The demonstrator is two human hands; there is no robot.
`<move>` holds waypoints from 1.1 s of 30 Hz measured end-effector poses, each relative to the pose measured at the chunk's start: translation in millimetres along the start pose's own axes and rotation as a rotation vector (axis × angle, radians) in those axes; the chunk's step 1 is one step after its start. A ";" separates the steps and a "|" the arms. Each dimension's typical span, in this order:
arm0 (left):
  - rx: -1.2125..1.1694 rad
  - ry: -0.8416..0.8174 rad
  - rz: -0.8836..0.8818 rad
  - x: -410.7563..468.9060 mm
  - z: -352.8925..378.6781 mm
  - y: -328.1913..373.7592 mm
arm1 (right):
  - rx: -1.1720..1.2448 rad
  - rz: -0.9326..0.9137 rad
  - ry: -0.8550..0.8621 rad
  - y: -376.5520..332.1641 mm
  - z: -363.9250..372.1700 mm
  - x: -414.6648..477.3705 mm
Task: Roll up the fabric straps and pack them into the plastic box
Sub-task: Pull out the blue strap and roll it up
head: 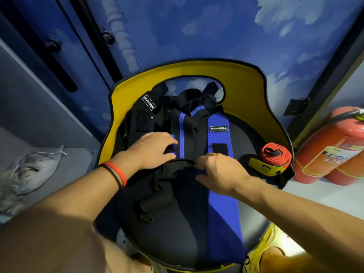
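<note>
Hidden grips, a dark tangle, cropped edges.

At the centre of the frame the right hand (220, 172) curled its fingertips out of sight, and the left hand (151, 148) covered whatever lay under its palm, so neither grip could be read. The black straps (163, 180) merged into one dark mass. The right edge cut off the fire extinguishers (331, 146). At the left edge a grey bundle (33, 170) was blurred and cropped.
</note>
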State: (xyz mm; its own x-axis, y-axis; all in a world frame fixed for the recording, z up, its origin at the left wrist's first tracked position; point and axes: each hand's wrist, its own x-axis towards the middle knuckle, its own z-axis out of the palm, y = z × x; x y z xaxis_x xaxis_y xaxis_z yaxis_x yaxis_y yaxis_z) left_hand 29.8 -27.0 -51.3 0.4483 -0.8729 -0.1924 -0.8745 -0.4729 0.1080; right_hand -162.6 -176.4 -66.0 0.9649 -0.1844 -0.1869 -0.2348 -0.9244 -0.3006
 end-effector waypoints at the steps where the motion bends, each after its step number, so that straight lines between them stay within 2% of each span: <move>1: 0.032 0.006 -0.024 -5.7 -2.9 -9.0 | 0.027 0.001 0.019 -4.6 -1.9 7.0; 5: 0.052 0.031 -0.087 -20.0 -4.0 -35.2 | 0.128 0.010 0.082 -14.2 -6.8 37.1; 10: 0.088 -0.067 -0.195 -23.3 -0.2 -60.1 | 0.131 -0.003 0.110 -13.7 -4.2 69.6; 15: 0.081 -0.018 -0.132 -29.0 6.3 -83.0 | 0.075 -0.088 0.113 -21.6 1.0 94.2; 21: 0.051 0.018 -0.116 -40.2 17.3 -97.1 | -0.155 -0.296 0.132 -44.0 13.5 116.5; 26: 0.045 0.023 -0.124 -43.9 22.1 -102.3 | -0.327 -0.327 0.081 -50.3 28.9 127.9; 33: 0.038 -0.029 -0.220 -49.6 19.0 -108.5 | -0.158 -0.312 0.102 -39.6 15.9 122.8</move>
State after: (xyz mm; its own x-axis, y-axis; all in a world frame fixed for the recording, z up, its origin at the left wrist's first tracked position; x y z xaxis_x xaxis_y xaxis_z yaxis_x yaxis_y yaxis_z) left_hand 98.9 69.8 -71.9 0.6237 -0.7455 -0.2352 -0.7631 -0.6459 0.0237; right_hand -36.7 -157.2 -91.9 0.9958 0.0902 -0.0126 0.0865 -0.9800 -0.1791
